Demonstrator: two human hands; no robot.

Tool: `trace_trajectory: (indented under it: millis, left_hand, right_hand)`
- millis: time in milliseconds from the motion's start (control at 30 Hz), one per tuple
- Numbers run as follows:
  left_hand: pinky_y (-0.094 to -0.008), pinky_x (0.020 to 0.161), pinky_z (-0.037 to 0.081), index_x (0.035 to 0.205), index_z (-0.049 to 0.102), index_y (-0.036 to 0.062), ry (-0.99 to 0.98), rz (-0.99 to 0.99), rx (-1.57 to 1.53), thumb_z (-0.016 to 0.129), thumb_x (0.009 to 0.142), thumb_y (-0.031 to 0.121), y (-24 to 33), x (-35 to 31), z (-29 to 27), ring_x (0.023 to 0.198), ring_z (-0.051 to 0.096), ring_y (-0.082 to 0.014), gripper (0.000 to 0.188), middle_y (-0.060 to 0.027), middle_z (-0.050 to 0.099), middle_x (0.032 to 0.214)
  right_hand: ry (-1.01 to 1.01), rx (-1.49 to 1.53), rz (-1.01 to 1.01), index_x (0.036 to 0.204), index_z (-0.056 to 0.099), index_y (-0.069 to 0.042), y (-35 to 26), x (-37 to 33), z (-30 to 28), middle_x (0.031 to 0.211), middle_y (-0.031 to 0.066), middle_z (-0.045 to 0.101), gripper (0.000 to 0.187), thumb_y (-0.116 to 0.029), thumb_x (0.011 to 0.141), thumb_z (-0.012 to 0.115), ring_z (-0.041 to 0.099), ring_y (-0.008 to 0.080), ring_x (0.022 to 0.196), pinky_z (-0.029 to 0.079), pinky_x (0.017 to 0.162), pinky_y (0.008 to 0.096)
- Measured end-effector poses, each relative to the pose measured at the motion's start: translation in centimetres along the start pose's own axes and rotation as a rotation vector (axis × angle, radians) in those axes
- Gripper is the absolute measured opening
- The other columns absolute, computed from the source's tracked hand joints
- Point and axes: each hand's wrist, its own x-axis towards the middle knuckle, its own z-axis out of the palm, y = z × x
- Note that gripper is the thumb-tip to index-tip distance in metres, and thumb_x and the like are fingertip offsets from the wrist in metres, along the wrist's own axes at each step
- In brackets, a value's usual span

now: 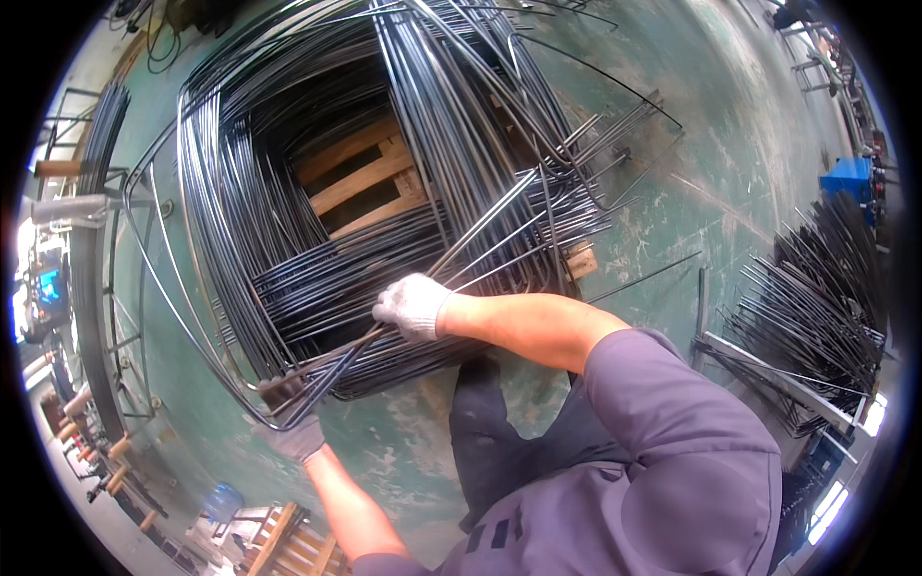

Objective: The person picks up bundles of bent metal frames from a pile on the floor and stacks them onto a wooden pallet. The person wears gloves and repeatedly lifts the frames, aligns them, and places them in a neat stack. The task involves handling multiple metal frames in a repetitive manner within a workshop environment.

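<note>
In front of me lies a large stack of bent metal rods [327, 274], layered in a square around an open middle. Through the middle a wooden pallet [360, 182] shows below. My left hand [291, 437], in a grey-white glove with dark fingers, is closed around bent metal rods [331, 372] at their corner, at the stack's near left. My right hand [415, 305], in a pale glove, is closed on rods above the stack's near side. Its fingers partly hide how many it holds. Long rod lengths run from the hands toward the far left and far right.
Loose rod ends [615, 144] stick out past the stack's right side. A rack of long straight rods [99, 192] stands at left. At right, a heap of dark rods [816, 298] rests on a metal stand. Another wooden pallet [274, 538] and a blue water jug [223, 501] are at lower left.
</note>
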Motion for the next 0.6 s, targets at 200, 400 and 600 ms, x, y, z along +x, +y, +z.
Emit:
trace_trajectory:
  millis: [200, 400, 600]
  left_hand:
    - [-0.0576, 0.12, 0.046, 0.142, 0.072, 0.0046, 0.022, -0.033, -0.097, 0.07, 0.105, 0.051, 2.0, -0.9, 0.7, 0.127, 0.067, -0.0336, 0.06, -0.0158, 0.076, 0.137]
    - [-0.0506, 0.11, 0.052, 0.143, 0.069, 0.0021, 0.252, 0.035, 0.054, 0.076, 0.103, 0.033, -1.6, -2.2, 5.9, 0.113, 0.068, -0.0292, 0.051, -0.0139, 0.075, 0.13]
    - [-0.0517, 0.109, 0.052, 0.142, 0.068, -0.0023, 0.139, -0.008, -0.064, 0.075, 0.103, 0.031, -6.1, -2.1, 6.4, 0.105, 0.067, -0.0319, 0.051, -0.0169, 0.073, 0.134]
  right_hand:
    - [0.035, 0.185, -0.064, 0.118, 0.075, -0.005, 0.2, -2.5, -4.5, 0.111, 0.0185, 0.075, 0.041, -0.025, 0.084, 0.086, 0.073, 0.0401, 0.111, 0.06, 0.1, 0.0503]
    - [0.467, -0.127, 1.229, 0.154, 0.051, -0.002, 18.2, -6.4, -18.7, 0.159, 0.0239, 0.049, 0.104, -0.056, 0.078, 0.097, 0.054, 0.0368, 0.143, 0.048, 0.12, 0.0462]
    - [0.325, 0.084, 1.326, 0.141, 0.07, 0.001, 28.4, -9.4, -20.1, 0.137, 0.0256, 0.075, 0.086, -0.044, 0.072, 0.097, 0.075, 0.0349, 0.128, 0.06, 0.105, 0.0441]
